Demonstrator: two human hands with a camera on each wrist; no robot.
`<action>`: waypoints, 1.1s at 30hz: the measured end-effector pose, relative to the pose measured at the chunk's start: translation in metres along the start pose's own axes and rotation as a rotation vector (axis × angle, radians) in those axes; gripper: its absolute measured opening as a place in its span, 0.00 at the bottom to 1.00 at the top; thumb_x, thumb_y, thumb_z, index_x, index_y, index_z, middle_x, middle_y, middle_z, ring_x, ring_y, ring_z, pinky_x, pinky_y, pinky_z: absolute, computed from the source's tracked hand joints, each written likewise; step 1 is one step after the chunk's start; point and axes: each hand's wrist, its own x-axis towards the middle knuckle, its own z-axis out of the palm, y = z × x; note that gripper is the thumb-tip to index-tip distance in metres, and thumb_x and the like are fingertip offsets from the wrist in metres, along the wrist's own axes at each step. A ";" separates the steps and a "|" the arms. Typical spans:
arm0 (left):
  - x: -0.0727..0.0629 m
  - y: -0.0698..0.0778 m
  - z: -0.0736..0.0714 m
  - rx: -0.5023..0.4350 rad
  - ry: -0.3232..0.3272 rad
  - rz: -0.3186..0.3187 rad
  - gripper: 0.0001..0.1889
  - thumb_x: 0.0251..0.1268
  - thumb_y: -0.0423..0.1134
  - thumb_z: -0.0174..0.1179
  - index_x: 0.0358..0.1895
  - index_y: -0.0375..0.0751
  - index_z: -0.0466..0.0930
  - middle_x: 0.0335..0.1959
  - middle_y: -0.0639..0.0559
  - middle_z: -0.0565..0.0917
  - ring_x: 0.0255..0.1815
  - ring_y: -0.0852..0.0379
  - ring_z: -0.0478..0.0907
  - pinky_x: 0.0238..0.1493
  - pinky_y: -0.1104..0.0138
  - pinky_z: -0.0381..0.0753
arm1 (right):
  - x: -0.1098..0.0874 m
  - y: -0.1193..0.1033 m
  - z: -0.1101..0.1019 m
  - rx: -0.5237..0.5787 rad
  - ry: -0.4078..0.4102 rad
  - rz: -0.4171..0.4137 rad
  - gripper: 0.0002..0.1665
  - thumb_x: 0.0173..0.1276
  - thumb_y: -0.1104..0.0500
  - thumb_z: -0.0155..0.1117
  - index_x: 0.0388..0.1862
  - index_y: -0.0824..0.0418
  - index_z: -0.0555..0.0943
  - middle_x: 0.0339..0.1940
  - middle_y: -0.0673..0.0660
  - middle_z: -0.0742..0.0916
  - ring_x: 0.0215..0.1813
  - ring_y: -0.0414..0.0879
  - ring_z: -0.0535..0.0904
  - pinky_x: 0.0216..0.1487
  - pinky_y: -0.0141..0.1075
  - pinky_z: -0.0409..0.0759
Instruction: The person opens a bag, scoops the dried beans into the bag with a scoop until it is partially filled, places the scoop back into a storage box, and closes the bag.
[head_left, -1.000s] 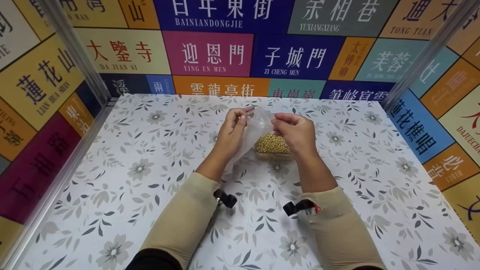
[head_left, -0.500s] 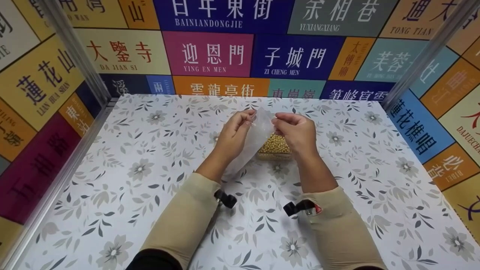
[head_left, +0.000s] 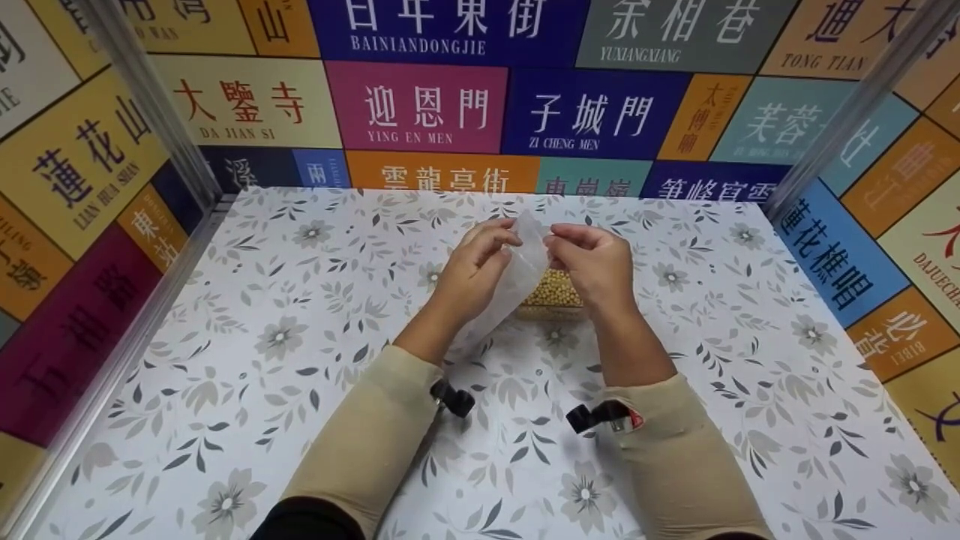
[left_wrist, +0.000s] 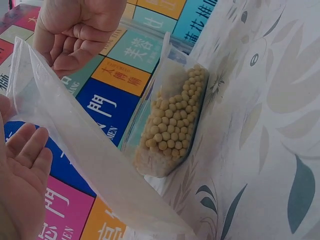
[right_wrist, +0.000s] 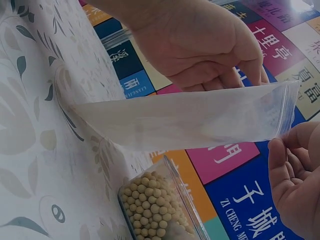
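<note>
A translucent zip-lock bag [head_left: 519, 274] hangs flat, slanting down between the two hands over the table. My left hand [head_left: 474, 270] holds its upper edge from the left, fingers bent at the bag's mouth. My right hand [head_left: 596, 262] pinches the zip edge from the other side, fingers curled, as the right wrist view shows. Just behind the bag stands a clear rectangular box [head_left: 551, 312] of soybeans [left_wrist: 172, 122], partly covered by the bag and right hand in the head view. A whitish translucent object [left_wrist: 172, 75] lies at one end among the beans.
The table [head_left: 525, 465] wears a white cloth printed with grey leaves and flowers. Colourful sign panels [head_left: 420, 105] wall the back and both sides, with metal posts [head_left: 161, 105] at the corners. Small black wrist cameras [head_left: 452, 397] stick out from both sleeves.
The bag's upper part has straightened and narrowed, and shifted slightly right over the box. My left hand has moved a little right, its fingers shifting along the mouth. The right hand stays nearly still.
</note>
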 end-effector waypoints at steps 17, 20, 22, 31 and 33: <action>0.003 -0.008 -0.004 -0.195 0.063 0.019 0.08 0.82 0.36 0.54 0.48 0.38 0.81 0.73 0.45 0.78 0.74 0.50 0.77 0.73 0.55 0.81 | 0.008 0.009 -0.020 -0.123 -0.046 -0.066 0.21 0.78 0.44 0.68 0.59 0.55 0.88 0.54 0.53 0.92 0.55 0.48 0.87 0.54 0.34 0.88; 0.003 -0.008 -0.005 -0.187 0.077 0.026 0.08 0.82 0.36 0.54 0.48 0.37 0.82 0.73 0.45 0.79 0.74 0.50 0.77 0.74 0.55 0.81 | 0.013 0.013 -0.033 -0.186 -0.055 -0.077 0.22 0.77 0.43 0.70 0.61 0.53 0.88 0.58 0.53 0.91 0.59 0.45 0.85 0.59 0.33 0.85; 0.003 -0.008 -0.005 -0.179 0.085 0.026 0.07 0.81 0.36 0.55 0.48 0.38 0.82 0.73 0.46 0.79 0.75 0.50 0.77 0.73 0.56 0.81 | 0.016 0.016 -0.042 -0.239 -0.066 -0.085 0.23 0.75 0.41 0.71 0.62 0.52 0.88 0.60 0.52 0.90 0.60 0.42 0.84 0.62 0.34 0.83; 0.002 -0.008 -0.005 -0.174 0.114 0.025 0.07 0.81 0.35 0.56 0.48 0.37 0.82 0.71 0.48 0.81 0.74 0.53 0.78 0.73 0.61 0.82 | 0.019 0.033 -0.086 -0.473 -0.136 -0.111 0.30 0.75 0.39 0.70 0.68 0.53 0.84 0.64 0.58 0.88 0.65 0.50 0.83 0.67 0.43 0.81; 0.002 -0.008 -0.005 -0.170 0.118 0.029 0.07 0.82 0.36 0.56 0.48 0.37 0.82 0.71 0.48 0.81 0.73 0.53 0.78 0.73 0.61 0.82 | 0.018 0.035 -0.094 -0.518 -0.162 -0.084 0.32 0.75 0.38 0.69 0.71 0.50 0.83 0.68 0.59 0.86 0.69 0.54 0.81 0.70 0.49 0.81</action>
